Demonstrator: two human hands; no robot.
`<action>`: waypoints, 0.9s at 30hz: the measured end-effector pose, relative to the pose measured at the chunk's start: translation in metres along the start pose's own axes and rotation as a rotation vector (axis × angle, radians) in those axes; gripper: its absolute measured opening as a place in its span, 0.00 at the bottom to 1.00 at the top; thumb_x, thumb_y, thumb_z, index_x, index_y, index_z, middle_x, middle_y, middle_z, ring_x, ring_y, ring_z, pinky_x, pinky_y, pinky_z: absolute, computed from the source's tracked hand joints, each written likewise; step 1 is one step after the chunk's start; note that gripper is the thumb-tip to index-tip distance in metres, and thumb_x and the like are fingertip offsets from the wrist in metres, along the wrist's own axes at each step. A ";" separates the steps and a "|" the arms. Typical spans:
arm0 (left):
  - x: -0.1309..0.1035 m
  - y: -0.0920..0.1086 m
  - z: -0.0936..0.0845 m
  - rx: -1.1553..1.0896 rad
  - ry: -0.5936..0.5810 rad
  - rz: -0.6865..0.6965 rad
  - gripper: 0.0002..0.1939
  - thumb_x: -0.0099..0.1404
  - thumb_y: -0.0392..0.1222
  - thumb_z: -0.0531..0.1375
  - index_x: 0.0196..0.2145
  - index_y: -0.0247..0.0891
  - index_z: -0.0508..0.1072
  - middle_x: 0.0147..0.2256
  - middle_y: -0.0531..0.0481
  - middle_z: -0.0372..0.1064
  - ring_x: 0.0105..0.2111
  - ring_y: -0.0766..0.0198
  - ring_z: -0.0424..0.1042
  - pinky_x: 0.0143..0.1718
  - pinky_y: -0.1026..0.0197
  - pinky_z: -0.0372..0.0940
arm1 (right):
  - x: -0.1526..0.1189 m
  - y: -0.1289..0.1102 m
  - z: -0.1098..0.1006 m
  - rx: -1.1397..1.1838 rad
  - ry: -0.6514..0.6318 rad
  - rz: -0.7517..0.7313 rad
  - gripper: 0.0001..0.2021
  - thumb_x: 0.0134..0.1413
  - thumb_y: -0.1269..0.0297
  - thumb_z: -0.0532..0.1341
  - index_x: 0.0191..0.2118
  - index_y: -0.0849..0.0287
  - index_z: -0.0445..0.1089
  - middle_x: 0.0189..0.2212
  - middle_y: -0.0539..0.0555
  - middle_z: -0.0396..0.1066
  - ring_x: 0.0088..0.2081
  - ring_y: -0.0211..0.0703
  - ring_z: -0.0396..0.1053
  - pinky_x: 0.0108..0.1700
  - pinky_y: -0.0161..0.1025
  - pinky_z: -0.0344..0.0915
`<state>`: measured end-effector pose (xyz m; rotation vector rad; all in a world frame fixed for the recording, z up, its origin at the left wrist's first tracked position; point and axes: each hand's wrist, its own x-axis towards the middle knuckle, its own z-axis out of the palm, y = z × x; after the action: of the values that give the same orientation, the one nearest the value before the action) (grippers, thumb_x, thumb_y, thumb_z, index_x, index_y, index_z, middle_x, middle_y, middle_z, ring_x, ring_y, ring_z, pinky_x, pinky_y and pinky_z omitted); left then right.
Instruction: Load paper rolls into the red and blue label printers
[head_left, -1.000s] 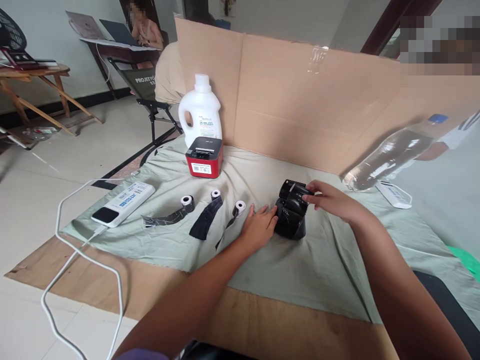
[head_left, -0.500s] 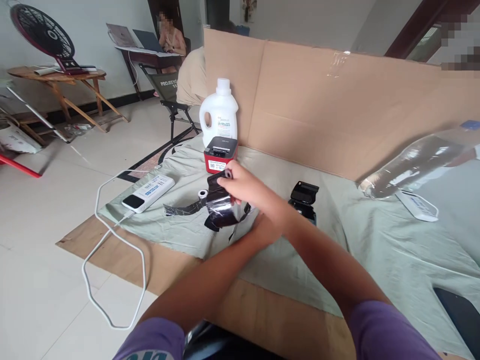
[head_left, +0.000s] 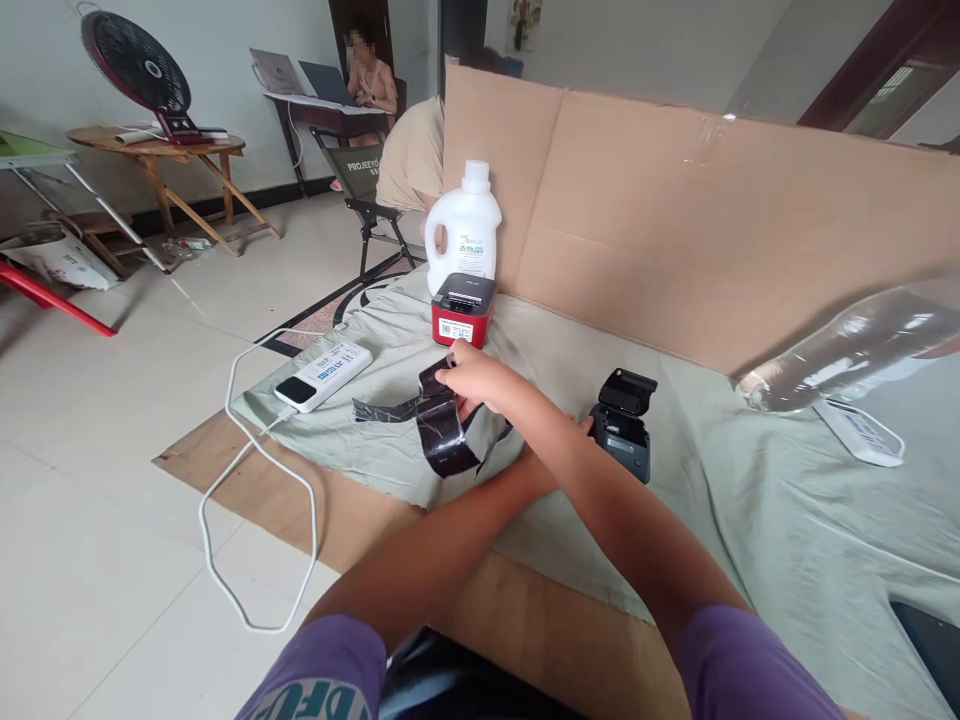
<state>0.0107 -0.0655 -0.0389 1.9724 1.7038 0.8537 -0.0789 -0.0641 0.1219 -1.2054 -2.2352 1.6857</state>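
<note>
Left part of the table [head_left: 525, 560], on the grey-green cloth [head_left: 405, 470]: white device [head_left: 330, 372] with a black end, white cable [head_left: 315, 520] plugged in and looping over the left edge. Just right of it, a thin black strip [head_left: 384, 411] lies flat, running toward the black roll [head_left: 442, 425].

Right hand [head_left: 476, 375], crossed over to the left side, pinches the black roll near its upper end between thumb and fingers; a wide shiny band curls below. Behind, near the far edge: red-and-black box [head_left: 463, 310], upright before a white jug [head_left: 463, 235].

Left hand [head_left: 588, 426], mostly hidden under the right forearm, has fingertips at the left side of the black device [head_left: 622, 440], lid raised; its grip cannot be told. Far right: clear bottle [head_left: 847, 350], tilted by the cardboard [head_left: 675, 220].
</note>
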 end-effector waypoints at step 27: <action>-0.003 0.021 -0.039 -0.057 -0.240 0.043 0.30 0.75 0.46 0.42 0.69 0.34 0.57 0.66 0.39 0.61 0.70 0.53 0.54 0.72 0.36 0.30 | -0.006 0.001 0.021 -0.483 0.254 0.140 0.38 0.56 0.77 0.59 0.69 0.65 0.41 0.47 0.68 0.75 0.36 0.54 0.79 0.31 0.44 0.75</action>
<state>-0.0006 -0.0757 0.0030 1.9893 1.4903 0.6425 -0.0854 -0.0838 0.1152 -1.5986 -2.5130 0.9705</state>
